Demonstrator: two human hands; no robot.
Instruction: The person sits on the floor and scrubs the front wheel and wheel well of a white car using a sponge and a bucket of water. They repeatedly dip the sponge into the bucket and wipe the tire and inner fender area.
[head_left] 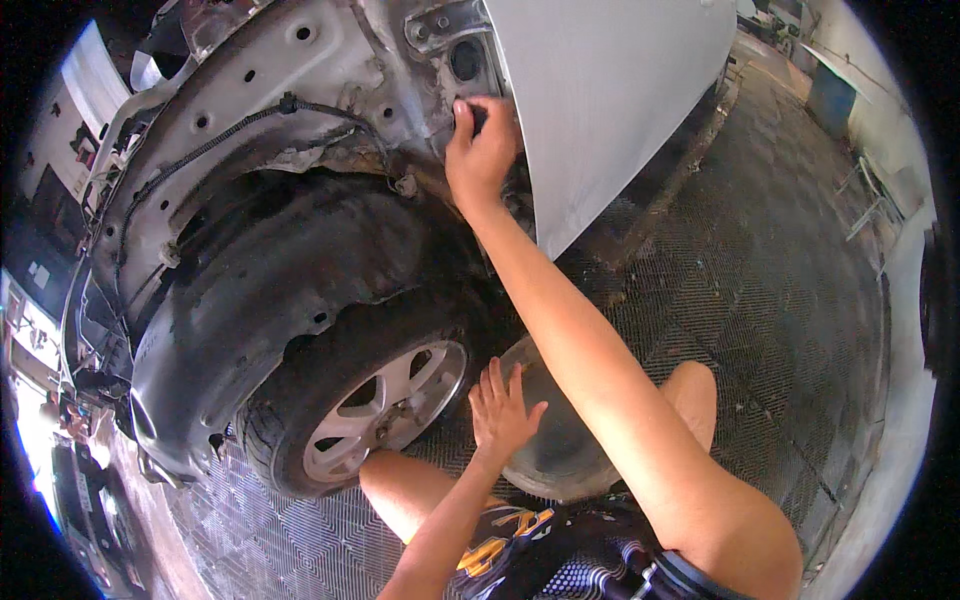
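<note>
My right hand [483, 150] is raised to the bare metal of a car's body [340, 60], at the front edge of a light grey door [620, 90]. Its fingers curl in against the thumb; whatever they hold is too small or hidden to name. Lower down, my left hand [505, 410] has its fingers spread, beside the front wheel [390, 400] and over the edge of a round, dark, pale-rimmed object [565, 450] between my legs. Nothing shows in that hand. A black wheel arch liner [270, 260] covers the top of the tyre.
A thin black wiring harness [225, 130] runs along the exposed inner body above the liner. Ribbed dark floor tiles [740, 300] spread out to the right, up to a pale wall [905, 330]. A dark car part [90, 510] lies at the lower left.
</note>
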